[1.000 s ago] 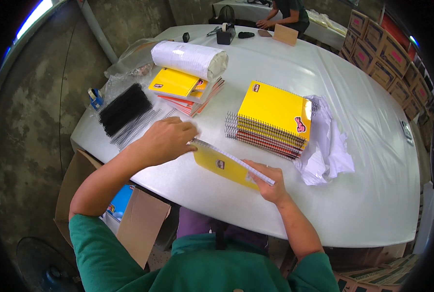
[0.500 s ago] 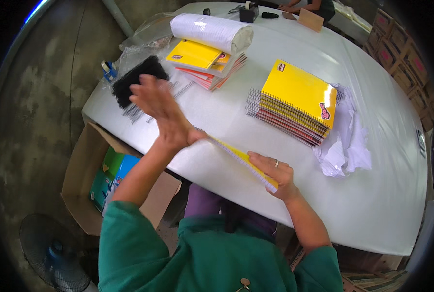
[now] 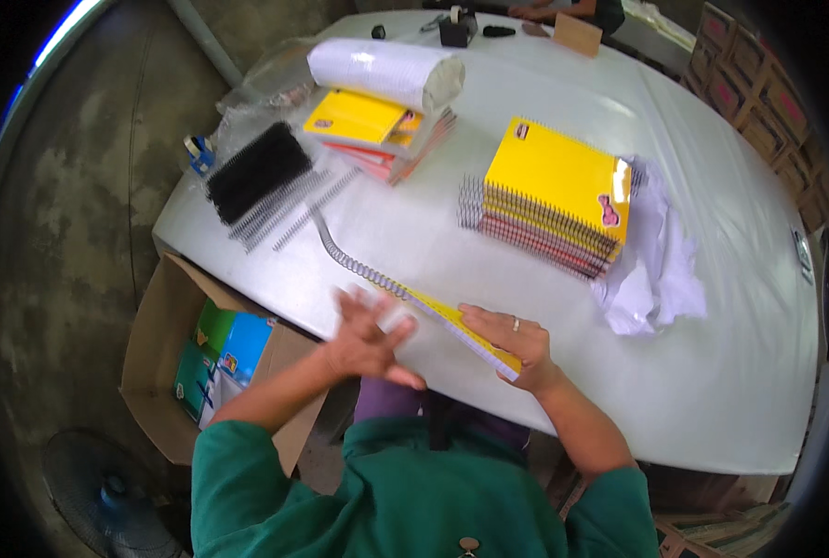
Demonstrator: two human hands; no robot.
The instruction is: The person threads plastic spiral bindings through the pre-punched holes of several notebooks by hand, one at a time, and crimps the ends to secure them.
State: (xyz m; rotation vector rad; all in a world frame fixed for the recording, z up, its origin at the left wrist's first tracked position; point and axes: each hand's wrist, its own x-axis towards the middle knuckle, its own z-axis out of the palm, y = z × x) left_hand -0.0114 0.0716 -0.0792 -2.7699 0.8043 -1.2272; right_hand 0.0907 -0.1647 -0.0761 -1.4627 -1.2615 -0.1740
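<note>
My right hand (image 3: 517, 342) grips a yellow-covered notebook (image 3: 450, 318), tilted on edge near the table's front. Out of the notebook's far left end runs a bent dark spiral binding coil (image 3: 354, 267), its free end curving up and away to the left. My left hand (image 3: 374, 342), slightly blurred, is held open with fingers spread, just on the near side of the coil and apart from the notebook. Beyond it lie loose spiral coils (image 3: 279, 209) beside a dense black bundle of coils (image 3: 258, 174).
Right of centre stands a stack of yellow spiral notebooks (image 3: 558, 181) beside crumpled white wrapping (image 3: 656, 270). A wrapped white roll (image 3: 386, 70) lies on unbound notebooks (image 3: 354, 116). An open carton (image 3: 154, 372) is at the table's left, a fan (image 3: 107, 493) below it. Another person's hand (image 3: 530, 12) shows far off.
My left hand has come down and toward me, away from the loose coils. The coil in the notebook now shows its long free end. My right hand still holds the notebook, nearly in place.
</note>
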